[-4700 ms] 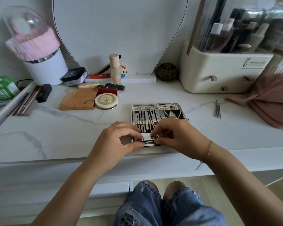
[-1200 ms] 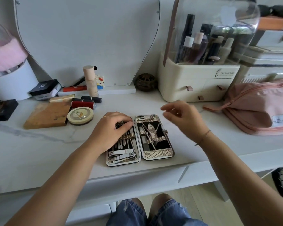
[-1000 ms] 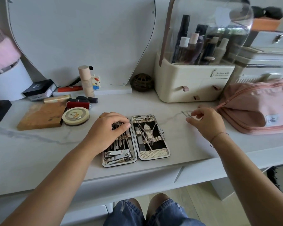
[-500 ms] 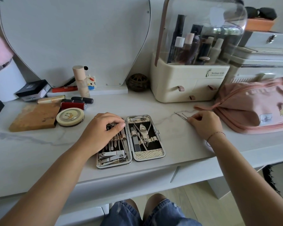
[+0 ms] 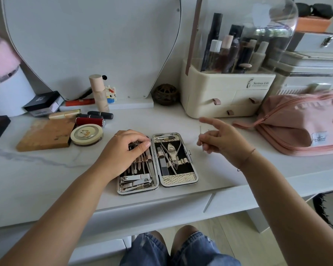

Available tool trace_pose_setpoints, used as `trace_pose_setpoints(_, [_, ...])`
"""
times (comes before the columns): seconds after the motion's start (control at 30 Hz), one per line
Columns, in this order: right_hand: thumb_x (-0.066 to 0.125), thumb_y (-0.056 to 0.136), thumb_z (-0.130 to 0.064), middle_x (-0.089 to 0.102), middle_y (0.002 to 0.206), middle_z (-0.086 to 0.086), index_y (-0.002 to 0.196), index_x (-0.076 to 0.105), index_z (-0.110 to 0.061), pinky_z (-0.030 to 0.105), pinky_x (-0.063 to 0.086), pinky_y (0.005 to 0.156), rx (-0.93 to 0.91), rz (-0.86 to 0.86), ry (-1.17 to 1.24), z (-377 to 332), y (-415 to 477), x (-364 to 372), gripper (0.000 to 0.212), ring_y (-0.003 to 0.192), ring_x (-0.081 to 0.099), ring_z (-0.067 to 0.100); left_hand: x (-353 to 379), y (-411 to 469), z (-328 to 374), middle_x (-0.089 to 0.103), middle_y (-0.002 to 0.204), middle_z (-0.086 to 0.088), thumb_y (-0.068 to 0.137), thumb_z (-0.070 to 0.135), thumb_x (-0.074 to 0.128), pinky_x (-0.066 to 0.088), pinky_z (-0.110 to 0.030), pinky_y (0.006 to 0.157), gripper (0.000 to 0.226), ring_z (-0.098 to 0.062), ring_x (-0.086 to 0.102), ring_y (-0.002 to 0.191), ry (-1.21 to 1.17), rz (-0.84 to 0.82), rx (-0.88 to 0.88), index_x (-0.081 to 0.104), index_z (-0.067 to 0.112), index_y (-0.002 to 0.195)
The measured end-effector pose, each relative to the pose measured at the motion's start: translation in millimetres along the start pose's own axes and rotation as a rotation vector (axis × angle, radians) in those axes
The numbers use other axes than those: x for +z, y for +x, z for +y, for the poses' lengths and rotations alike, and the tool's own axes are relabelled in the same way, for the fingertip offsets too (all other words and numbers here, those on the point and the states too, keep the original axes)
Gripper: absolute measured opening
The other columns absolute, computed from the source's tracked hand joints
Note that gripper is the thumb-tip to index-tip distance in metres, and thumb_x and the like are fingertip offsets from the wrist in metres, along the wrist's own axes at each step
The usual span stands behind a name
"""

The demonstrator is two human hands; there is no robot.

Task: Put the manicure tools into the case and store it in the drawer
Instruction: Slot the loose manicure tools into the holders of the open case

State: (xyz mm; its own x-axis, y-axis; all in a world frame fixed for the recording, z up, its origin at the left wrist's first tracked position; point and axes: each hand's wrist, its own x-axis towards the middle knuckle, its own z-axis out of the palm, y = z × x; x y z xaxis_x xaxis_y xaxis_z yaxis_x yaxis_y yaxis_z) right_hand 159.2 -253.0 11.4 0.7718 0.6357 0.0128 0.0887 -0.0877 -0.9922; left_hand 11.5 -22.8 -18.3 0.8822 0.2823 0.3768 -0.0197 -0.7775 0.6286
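Note:
The metal manicure case [image 5: 178,181] lies open flat on the white marble tabletop [image 5: 37,175], near the front edge. Its left half holds several thin tools and nail clippers [image 5: 136,180]; its right half holds nippers and scissors [image 5: 171,150]. My left hand [image 5: 126,150] rests on the upper part of the left half, fingers curled over the tools. My right hand [image 5: 221,140] is lifted just right of the case and pinches thin metal tools [image 5: 201,139], with the index finger stretched out.
A pink pouch [image 5: 304,123] lies at the right. A cream cosmetics organiser [image 5: 225,95] with small drawers stands behind. Lipsticks [image 5: 96,117], a round tin [image 5: 86,134] and a wooden-look palette [image 5: 44,134] sit to the left. A drawer front [image 5: 152,210] runs under the tabletop.
My right hand reached to the thin tools lying right of the case, picked them up and lifted them toward the case. My left hand stayed on the left half.

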Motion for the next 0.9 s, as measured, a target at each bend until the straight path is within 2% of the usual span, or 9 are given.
trace_pose_setpoints(0.1, [0.058, 0.086, 0.004, 0.066, 0.065, 0.009, 0.118, 0.055, -0.006, 0.019, 0.049, 0.049, 0.006, -0.115, -0.058, -1.1, 1.9, 16.9, 0.033, 0.048, 0.059, 0.011, -0.2, 0.0, 0.2, 0.062, 0.102, 0.017, 0.085, 0.038, 0.057, 0.034, -0.024, 0.092, 0.021, -0.006, 0.048, 0.107, -0.001, 0.002, -0.004, 0.069, 0.027, 0.1])
trace_pose_setpoints(0.23, [0.059, 0.085, 0.003, 0.066, 0.07, 0.011, 0.111, 0.058, -0.004, 0.016, 0.046, 0.046, -0.003, -0.168, -0.171, -0.3, 4.0, 28.9, 0.027, 0.047, 0.058, 0.008, -0.6, -0.2, -0.5, 0.062, 0.103, 0.016, 0.086, 0.039, 0.057, 0.034, -0.024, 0.092, 0.023, -0.006, 0.048, 0.108, 0.001, -0.005, -0.005, 0.069, 0.027, 0.101])
trace_pose_setpoints(0.43, [0.063, 0.082, 0.002, 0.064, 0.06, 0.0, 0.102, 0.063, -0.007, 0.014, 0.041, 0.046, -0.042, -0.046, -0.2, 6.1, 11.9, 31.2, 0.022, 0.044, 0.05, 0.006, -0.5, 0.2, -0.5, 0.062, 0.104, 0.016, 0.086, 0.039, 0.057, 0.033, -0.023, 0.091, 0.022, -0.006, 0.047, 0.108, 0.01, -0.005, -0.005, 0.068, 0.027, 0.101])
trace_pose_setpoints(0.73, [0.069, 0.079, -0.004, 0.063, 0.068, 0.019, 0.089, 0.061, -0.017, 0.018, 0.042, 0.051, -0.072, 0.036, -0.219, 13.0, 17.1, 37.2, 0.018, 0.047, 0.05, 0.012, -0.2, 0.3, -1.4, 0.062, 0.104, 0.016, 0.085, 0.041, 0.056, 0.034, -0.023, 0.092, 0.024, -0.006, 0.048, 0.108, 0.006, -0.004, -0.004, 0.068, 0.027, 0.101])
trace_pose_setpoints(0.9, [0.073, 0.076, -0.008, 0.062, 0.062, 0.002, 0.085, 0.063, -0.015, 0.015, 0.04, 0.051, -0.072, 0.07, -0.25, 15.4, 17.3, 38.0, 0.015, 0.05, 0.052, 0.01, 0.0, 0.4, -0.7, 0.062, 0.104, 0.016, 0.085, 0.04, 0.056, 0.034, -0.024, 0.092, 0.024, -0.006, 0.047, 0.109, 0.002, -0.004, -0.009, 0.068, 0.027, 0.101])
